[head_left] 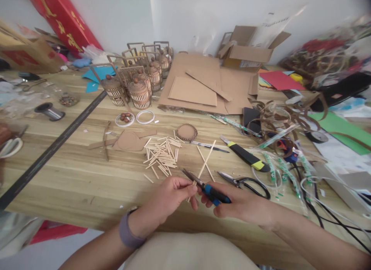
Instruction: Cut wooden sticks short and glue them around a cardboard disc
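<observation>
Near the table's front edge, my left hand (172,192) pinches a thin wooden stick (208,156) between thumb and fingers. My right hand (240,202) is wrapped round the blue-and-black handles of long-nose pliers (216,194). The pliers' jaws lie across the stick, close to my left fingertips; whether they bite on it I cannot tell. Another stick (211,173) on the table crosses behind the held one. A heap of short cut sticks (162,156) lies just beyond my left hand. Past it sits a round cardboard disc with a braided brown rim (187,132).
Black scissors (246,183) and a yellow-black utility knife (246,156) lie right of my hands, beside tangled cables and brown strips (275,115). Several small lidded baskets (140,94) with tall handles stand at the back left. Cardboard sheets (193,93) lie behind, near an open box (243,55).
</observation>
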Demonstrator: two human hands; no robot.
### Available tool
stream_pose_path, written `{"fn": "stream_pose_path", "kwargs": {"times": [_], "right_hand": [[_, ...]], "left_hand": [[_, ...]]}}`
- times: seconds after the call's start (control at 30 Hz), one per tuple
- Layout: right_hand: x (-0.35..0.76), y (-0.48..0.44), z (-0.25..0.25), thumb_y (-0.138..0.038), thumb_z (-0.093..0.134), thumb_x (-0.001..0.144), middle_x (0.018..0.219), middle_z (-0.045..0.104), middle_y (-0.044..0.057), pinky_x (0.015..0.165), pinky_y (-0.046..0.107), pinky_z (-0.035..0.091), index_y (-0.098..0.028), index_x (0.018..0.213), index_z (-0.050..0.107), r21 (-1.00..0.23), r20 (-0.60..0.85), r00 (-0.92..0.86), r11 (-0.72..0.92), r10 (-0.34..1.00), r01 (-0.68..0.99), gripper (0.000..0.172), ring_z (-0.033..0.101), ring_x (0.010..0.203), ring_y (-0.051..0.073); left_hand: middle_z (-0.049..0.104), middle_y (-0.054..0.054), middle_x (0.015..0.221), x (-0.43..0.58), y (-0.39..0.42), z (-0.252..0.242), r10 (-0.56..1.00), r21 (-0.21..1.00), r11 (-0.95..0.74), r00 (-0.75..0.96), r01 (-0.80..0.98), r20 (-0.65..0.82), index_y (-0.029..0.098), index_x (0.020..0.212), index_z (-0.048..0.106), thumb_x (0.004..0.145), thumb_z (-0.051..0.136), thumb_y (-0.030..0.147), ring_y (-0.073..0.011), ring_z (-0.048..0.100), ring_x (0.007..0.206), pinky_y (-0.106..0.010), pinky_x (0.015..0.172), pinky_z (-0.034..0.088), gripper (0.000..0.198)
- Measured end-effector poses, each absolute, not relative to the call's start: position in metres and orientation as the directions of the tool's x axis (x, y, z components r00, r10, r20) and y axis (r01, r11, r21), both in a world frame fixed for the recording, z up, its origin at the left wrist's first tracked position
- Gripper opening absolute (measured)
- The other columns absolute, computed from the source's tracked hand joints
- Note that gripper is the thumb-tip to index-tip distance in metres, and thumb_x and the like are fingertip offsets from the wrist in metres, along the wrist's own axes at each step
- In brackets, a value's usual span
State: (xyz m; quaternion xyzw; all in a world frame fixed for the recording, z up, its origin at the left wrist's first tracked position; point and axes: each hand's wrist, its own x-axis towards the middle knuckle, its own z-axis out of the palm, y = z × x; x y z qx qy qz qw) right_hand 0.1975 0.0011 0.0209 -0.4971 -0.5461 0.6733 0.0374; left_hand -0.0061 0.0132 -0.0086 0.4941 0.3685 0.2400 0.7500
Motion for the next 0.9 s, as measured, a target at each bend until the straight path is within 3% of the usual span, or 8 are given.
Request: {"fn": "stream_pose_path", "kwargs": {"times": [0.47, 0.7, 0.9], "right_hand": [[0.2, 0.001, 0.019, -0.024, 0.055, 0.063, 0.098, 0.059, 0.005, 0.084, 0.035, 0.042, -0.018, 0.1, 0.058, -0.769, -0.606, -0.503, -0.292, 0.617, 0.568, 0.037, 0.055, 0.095, 0.023], [0.195, -0.006, 0.008, -0.016, 0.048, 0.066, 0.08, 0.056, 0.001, 0.07, 0.03, 0.039, -0.019, 0.085, 0.058, -0.756, -0.554, -0.429, -0.214, 0.714, 0.619, 0.021, 0.051, 0.078, 0.018], [0.192, -0.012, -0.001, -0.015, 0.049, 0.066, 0.073, 0.052, -0.001, 0.063, 0.027, 0.035, -0.019, 0.081, 0.055, -0.771, -0.537, -0.388, -0.249, 0.749, 0.586, 0.017, 0.045, 0.069, 0.015]], "left_hand": [[0.07, -0.004, 0.071, -0.005, 0.012, -0.006, 0.729, 0.92, 0.392, 0.599, 0.032, -0.331, 0.018, 0.052, 0.061, 0.083, 0.057, 0.042, -0.0201, 0.063, 0.079, -0.031, 0.083, 0.044, 0.04], [0.067, -0.003, 0.063, -0.004, 0.011, -0.011, 0.742, 0.915, 0.396, 0.563, 0.07, -0.364, 0.018, 0.053, 0.063, 0.082, 0.057, 0.043, -0.0199, 0.062, 0.075, -0.031, 0.083, 0.042, 0.039], [0.063, -0.001, 0.058, -0.002, 0.011, -0.017, 0.735, 0.909, 0.398, 0.55, 0.124, -0.397, 0.018, 0.058, 0.063, 0.081, 0.055, 0.047, -0.0178, 0.058, 0.068, -0.031, 0.079, 0.041, 0.038]]}}
